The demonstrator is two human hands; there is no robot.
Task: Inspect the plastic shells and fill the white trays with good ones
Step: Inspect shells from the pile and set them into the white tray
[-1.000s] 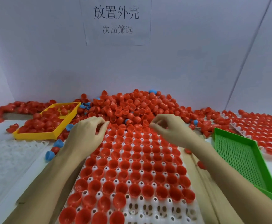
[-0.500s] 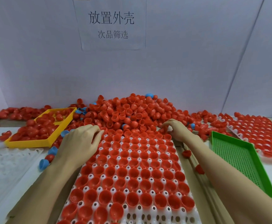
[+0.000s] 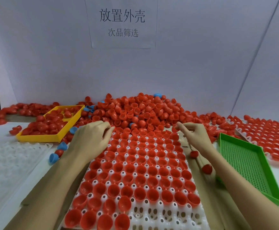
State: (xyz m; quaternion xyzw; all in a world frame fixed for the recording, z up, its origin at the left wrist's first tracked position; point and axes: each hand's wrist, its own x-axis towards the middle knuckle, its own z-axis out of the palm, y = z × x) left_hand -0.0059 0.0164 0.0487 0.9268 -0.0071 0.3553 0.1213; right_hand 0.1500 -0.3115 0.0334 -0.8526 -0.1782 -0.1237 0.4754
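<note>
A white tray (image 3: 152,213) lies in front of me, most of its cups filled with red shells (image 3: 140,165); the near row is partly bare. Behind it rises a big pile of loose red shells (image 3: 135,110). My left hand (image 3: 92,140) rests at the tray's far left corner with its fingers curled down; its palm is hidden. My right hand (image 3: 195,135) hovers at the tray's far right corner and pinches a red shell (image 3: 175,129) between thumb and fingertips.
A yellow tray (image 3: 39,138) with red shells stands at the left, a green mesh tray (image 3: 245,163) at the right. A second filled white tray (image 3: 265,135) lies far right and an unfilled one (image 3: 11,155) far left. Blue shells (image 3: 53,158) and two stray red shells (image 3: 206,168) lie beside the main tray.
My right hand has shifted a little to the right along the tray's far edge and now has a shell in its fingertips. My left hand has stayed nearly still.
</note>
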